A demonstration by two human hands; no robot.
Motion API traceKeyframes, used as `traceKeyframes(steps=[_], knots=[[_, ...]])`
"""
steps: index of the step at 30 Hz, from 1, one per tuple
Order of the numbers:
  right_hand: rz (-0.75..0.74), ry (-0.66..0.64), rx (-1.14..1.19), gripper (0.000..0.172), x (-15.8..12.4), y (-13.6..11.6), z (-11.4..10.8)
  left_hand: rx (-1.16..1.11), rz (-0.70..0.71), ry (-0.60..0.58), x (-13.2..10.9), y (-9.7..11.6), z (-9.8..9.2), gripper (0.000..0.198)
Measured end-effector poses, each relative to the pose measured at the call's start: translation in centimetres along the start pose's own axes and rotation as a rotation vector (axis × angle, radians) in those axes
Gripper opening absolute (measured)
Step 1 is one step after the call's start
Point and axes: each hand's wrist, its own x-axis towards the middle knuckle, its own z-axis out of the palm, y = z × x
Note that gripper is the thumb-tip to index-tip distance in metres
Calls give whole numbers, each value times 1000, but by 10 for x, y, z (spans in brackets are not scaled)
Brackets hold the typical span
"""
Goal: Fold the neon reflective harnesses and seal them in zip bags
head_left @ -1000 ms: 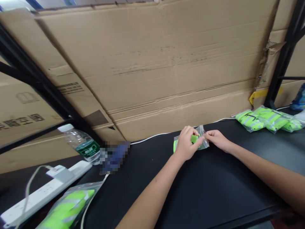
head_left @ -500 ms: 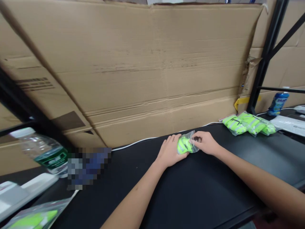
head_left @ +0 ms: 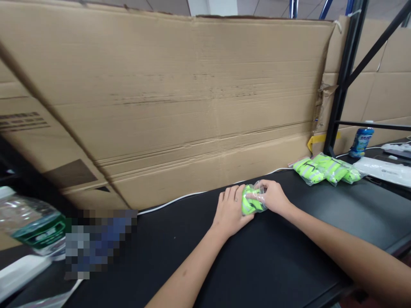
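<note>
Tightly folded hi-vis vest (head_left: 251, 202), clear bag (head_left: 260, 189)

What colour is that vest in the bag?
The vest is neon green with grey stripes; head view.

a matte black tabletop (head_left: 282, 265) is taken in now: a thin white cable (head_left: 173, 201) is seen laid along its back edge, a clear bag of neon-yellow reflective fabric (head_left: 253, 200) is held down mid-table, more clear neon-yellow bags (head_left: 321, 169) are heaped rightward, and a blue plastic bottle (head_left: 358, 142) is stood beyond!
</note>
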Motion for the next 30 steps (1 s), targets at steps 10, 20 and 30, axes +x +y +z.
traceKeyframes(steps=[10,20,30], knots=[[178,-256,29,43,-6,-8,-5,1,-54,5,-3,1,5,86],[228,-255,108,46,-14,-21,1,79,59,122,-5,1,7,92],[153,-368,105,46,-9,-4,1,138,183,173,-4,1,7,88]])
